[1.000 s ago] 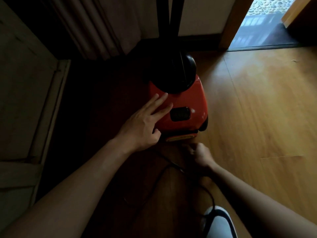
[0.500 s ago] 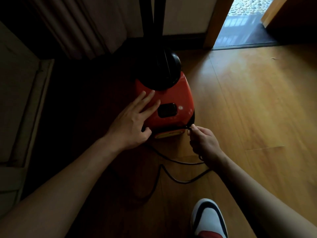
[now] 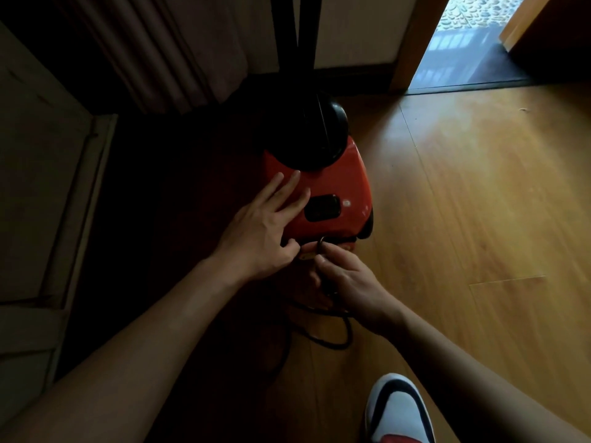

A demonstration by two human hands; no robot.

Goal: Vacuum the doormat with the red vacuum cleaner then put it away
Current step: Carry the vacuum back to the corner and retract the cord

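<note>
Half the wood floor point(image 3: 479, 187) lies in shadow. A curtain point(image 3: 166, 49) hangs behind the vacuum point(image 3: 339, 183), and a doorway point(image 3: 463, 52) opens beyond it to its right. The vacuum, red with a black top, stands on the floor. Your left hand point(image 3: 259, 238) lies flat on its red shell, fingers straight. Your right hand point(image 3: 348, 279) pinches the black cord point(image 3: 332, 343) at its near base.

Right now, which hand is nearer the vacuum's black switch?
Left. The left hand rests on the vacuum beside the switch; the right hand pinches the cord below it.
</note>
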